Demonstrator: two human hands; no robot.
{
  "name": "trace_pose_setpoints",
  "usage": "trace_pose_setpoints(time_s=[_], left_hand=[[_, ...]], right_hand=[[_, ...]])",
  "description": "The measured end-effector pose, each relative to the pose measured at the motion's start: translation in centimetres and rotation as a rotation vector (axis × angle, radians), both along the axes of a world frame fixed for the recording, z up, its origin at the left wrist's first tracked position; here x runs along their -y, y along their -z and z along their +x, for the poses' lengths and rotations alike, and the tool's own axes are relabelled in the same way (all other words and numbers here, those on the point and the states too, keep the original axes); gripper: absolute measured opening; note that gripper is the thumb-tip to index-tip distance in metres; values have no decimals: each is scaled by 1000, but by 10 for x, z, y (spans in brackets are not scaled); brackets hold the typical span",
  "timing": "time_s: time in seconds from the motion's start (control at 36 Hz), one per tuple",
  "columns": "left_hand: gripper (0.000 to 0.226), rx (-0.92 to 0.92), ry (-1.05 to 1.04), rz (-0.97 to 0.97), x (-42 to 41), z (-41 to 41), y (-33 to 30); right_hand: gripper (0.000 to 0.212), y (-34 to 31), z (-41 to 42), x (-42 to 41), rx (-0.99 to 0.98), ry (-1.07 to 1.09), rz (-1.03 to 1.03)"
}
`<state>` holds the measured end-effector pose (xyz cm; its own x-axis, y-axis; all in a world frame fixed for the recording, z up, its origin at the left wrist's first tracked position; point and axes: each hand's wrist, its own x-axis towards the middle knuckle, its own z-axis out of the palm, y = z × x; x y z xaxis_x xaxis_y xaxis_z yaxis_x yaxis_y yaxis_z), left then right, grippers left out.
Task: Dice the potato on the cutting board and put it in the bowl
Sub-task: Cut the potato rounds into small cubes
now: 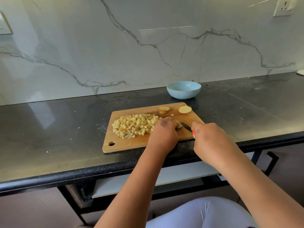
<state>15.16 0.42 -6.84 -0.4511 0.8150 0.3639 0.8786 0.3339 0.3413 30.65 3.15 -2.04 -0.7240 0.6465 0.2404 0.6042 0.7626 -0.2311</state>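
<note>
Potato piece [179,125] under left fingers [171,120]

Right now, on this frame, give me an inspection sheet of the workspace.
Surface: black counter, smudged, with pale flecks.
Job's things: cutting board carries diced potato and uncut slices; blue bowl sits behind it, contents not visible.
Clutter: white object at far right edge.
Grips: left hand holds a potato piece; right hand grips the knife.
Cables: nothing seen.
Surroundings: marble wall, socket.
</note>
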Motion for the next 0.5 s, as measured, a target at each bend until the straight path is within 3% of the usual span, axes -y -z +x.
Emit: trace_pose_setpoints(time_s=[0.22,0.5], left_hand=[[33,-25,20,45,1,1,-1],[40,3,24,47,3,0,1]], right_hand=[[18,10,-22,0,-28,20,-74],[18,-14,16,0,33,1,-32]])
